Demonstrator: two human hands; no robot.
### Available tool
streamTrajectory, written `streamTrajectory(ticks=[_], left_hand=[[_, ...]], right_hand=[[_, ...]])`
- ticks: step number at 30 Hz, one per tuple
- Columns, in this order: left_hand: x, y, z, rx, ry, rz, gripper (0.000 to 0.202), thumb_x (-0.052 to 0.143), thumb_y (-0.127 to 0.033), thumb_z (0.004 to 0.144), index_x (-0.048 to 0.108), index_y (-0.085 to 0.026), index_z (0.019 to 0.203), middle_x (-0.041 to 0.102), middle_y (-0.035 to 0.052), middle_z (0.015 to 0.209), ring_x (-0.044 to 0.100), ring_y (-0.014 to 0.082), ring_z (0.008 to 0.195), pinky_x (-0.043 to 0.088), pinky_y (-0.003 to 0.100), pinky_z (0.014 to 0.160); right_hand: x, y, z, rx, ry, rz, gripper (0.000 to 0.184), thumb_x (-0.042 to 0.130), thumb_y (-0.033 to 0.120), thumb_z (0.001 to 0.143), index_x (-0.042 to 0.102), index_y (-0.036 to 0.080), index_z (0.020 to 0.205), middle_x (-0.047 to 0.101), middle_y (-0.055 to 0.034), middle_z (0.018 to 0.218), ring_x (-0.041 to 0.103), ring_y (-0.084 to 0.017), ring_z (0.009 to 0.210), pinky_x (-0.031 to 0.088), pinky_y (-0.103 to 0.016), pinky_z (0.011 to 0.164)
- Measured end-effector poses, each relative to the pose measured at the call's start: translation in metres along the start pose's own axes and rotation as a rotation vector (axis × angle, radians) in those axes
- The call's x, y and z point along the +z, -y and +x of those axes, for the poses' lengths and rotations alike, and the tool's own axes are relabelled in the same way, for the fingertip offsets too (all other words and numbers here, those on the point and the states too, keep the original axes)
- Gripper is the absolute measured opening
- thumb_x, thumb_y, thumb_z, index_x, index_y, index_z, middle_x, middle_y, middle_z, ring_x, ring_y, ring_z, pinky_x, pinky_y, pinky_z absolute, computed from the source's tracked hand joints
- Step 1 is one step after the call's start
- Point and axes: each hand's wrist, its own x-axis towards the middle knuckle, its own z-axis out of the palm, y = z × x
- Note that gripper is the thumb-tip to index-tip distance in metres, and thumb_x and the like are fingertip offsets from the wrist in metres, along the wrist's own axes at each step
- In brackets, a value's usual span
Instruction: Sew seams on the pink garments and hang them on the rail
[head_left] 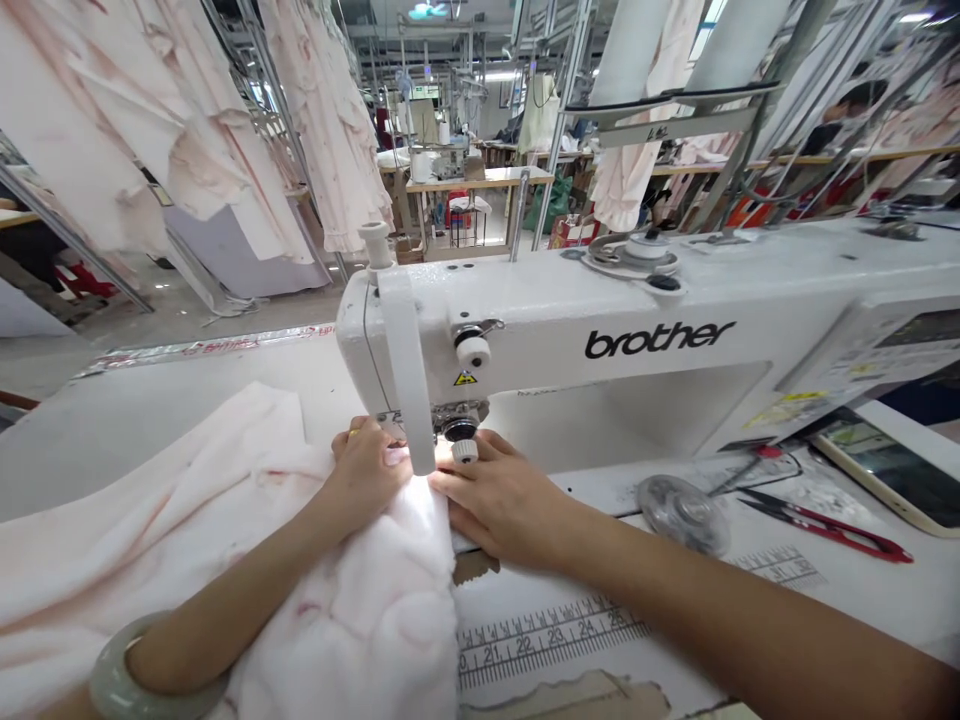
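A pale pink-white fleecy fabric [390, 600] runs up from the lower left to the needle area of a white sewing machine [547, 310]. My left hand [371, 470] is closed on the fabric just left of the needle area, its fingers bent. My right hand [510, 495] lies at the fabric's right edge, fingers stretched toward the presser foot, some fingertips hidden by the machine head. A white vertical strip [409, 370] on the machine's front hides the needle. Light from the machine falls on the fabric between both hands.
Right of my right hand lie a clear round bobbin-like disc [684, 512], red-handled thread snips [832, 525] and a phone [892, 470]. A printed ruler [555, 640] crosses the table front, near a brown scrap [570, 695]. Pink garments [322, 120] hang behind.
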Motion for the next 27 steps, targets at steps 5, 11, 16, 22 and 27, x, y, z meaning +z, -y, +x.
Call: streamTrajectory(ticks=[5, 11, 16, 22, 27], left_hand=[[0.000, 0.000, -0.001, 0.010, -0.012, 0.039, 0.032, 0.044, -0.024, 0.072, 0.018, -0.022, 0.055, 0.032, 0.0009, 0.061, 0.047, 0.0219, 0.078, 0.037, 0.032, 0.063], [0.004, 0.011, 0.004, 0.043, -0.019, 0.086, 0.033, 0.048, -0.026, 0.075, 0.022, -0.022, 0.054, 0.041, 0.0021, 0.063, 0.051, 0.0246, 0.085, 0.042, 0.035, 0.070], [-0.019, 0.021, -0.012, 0.244, 0.007, 0.122, 0.011, 0.051, -0.030, 0.084, 0.056, -0.021, 0.081, 0.060, 0.0054, 0.089, 0.056, 0.0260, 0.095, 0.046, 0.040, 0.083], [-0.030, 0.033, -0.078, 0.722, 0.146, 0.185, 0.048, 0.061, -0.038, 0.088, 0.048, -0.031, 0.134, 0.061, 0.0050, 0.125, 0.055, 0.0262, 0.115, 0.045, 0.039, 0.100], [-0.019, 0.040, -0.088, 0.490, 0.111, 0.048, 0.019, 0.042, -0.025, 0.096, 0.062, -0.024, 0.096, 0.064, 0.0028, 0.088, 0.059, 0.0196, 0.087, 0.049, 0.030, 0.078]], right_hand=[[0.000, -0.002, -0.002, 0.002, -0.001, 0.000, 0.014, 0.047, 0.029, 0.100, 0.057, 0.019, 0.102, 0.059, -0.0062, 0.111, 0.045, -0.023, 0.106, 0.030, -0.037, 0.099], [0.002, -0.006, -0.005, -0.022, -0.035, -0.016, 0.020, 0.053, 0.035, 0.099, 0.057, 0.018, 0.108, 0.058, -0.0061, 0.117, 0.042, -0.023, 0.110, 0.030, -0.037, 0.102], [-0.001, -0.012, -0.006, -0.090, -0.079, -0.083, 0.029, 0.060, 0.043, 0.095, 0.059, 0.016, 0.106, 0.062, -0.0061, 0.106, 0.046, -0.022, 0.101, 0.029, -0.038, 0.105], [-0.010, -0.011, -0.009, -0.418, -0.069, -0.197, 0.031, 0.052, 0.042, 0.099, 0.058, 0.018, 0.081, 0.059, -0.0012, 0.076, 0.048, -0.018, 0.076, 0.038, -0.033, 0.077], [-0.008, 0.014, -0.015, -0.775, -0.177, -0.153, 0.024, 0.050, 0.024, 0.099, 0.060, 0.018, 0.079, 0.057, -0.0021, 0.075, 0.050, -0.017, 0.075, 0.036, -0.031, 0.060]])
